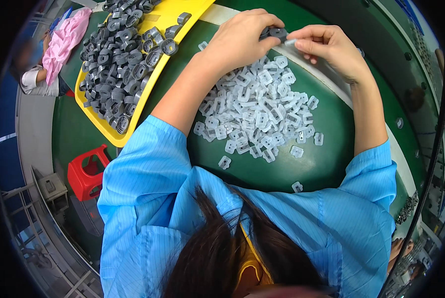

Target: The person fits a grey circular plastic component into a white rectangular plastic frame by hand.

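Note:
At the far side of the green work surface, my left hand (244, 37) is closed around a dark grey round plastic part (278, 34), whose end sticks out past the fingers. Just right of it, my right hand (326, 47) pinches a small translucent white plastic piece (290, 42) between thumb and fingertips, close to the grey part. Whether the two pieces touch is hard to make out. Below my hands lies a loose heap of similar translucent white pieces (262, 107), some scattered singly around its edge.
A yellow tray (118, 141) full of dark grey ring-shaped parts (115, 74) stands to the left. A pale strip (331, 89) curves along the green table (326, 164). A red stool (85, 171) is at lower left. Another person's sleeve (33, 82) shows near pink cloth (66, 42).

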### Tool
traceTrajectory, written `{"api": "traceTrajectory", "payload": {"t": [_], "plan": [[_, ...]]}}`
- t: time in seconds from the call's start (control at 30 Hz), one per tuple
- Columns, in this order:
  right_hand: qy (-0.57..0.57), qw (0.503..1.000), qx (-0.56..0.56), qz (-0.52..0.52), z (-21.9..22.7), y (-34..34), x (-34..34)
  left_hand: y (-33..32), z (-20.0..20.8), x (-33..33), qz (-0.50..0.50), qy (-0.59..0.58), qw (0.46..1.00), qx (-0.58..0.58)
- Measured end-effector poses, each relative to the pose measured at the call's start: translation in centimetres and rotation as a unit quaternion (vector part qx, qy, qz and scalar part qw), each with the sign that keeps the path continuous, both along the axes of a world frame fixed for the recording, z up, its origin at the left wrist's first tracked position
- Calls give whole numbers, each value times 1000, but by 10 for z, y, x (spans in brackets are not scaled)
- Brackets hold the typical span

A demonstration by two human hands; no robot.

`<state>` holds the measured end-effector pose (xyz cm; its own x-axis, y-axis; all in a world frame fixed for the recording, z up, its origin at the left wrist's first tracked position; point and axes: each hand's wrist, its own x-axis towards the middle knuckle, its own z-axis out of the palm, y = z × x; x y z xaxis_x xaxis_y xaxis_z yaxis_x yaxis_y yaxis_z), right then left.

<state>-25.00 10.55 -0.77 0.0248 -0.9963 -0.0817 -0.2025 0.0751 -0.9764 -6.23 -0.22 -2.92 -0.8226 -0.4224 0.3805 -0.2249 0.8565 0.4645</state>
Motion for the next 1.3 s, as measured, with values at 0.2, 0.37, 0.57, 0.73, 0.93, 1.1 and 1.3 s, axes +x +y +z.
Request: {"api": "traceTrajectory", "payload": {"t": [0.2,0.37,0.57,0.73,0.93,1.1,1.3], "plan": [[-14,986,-93,-135,-5,-10,19,-7,12,16,64,122,962,234],[67,963,-199,-167,1,-13,36,-1,11,18,43,199,919,338],[-96,957,-175,-210,3,-13,47,-2,3,16,35,230,896,378],[24,961,-212,-173,-1,-9,40,7,10,16,36,224,898,378],[4,965,-180,-190,-2,-10,39,17,13,13,0,252,845,471],[13,954,-218,-206,2,-10,47,10,12,14,-7,229,770,595],[167,926,-301,-156,4,-4,44,15,12,10,-25,208,835,508]]}}
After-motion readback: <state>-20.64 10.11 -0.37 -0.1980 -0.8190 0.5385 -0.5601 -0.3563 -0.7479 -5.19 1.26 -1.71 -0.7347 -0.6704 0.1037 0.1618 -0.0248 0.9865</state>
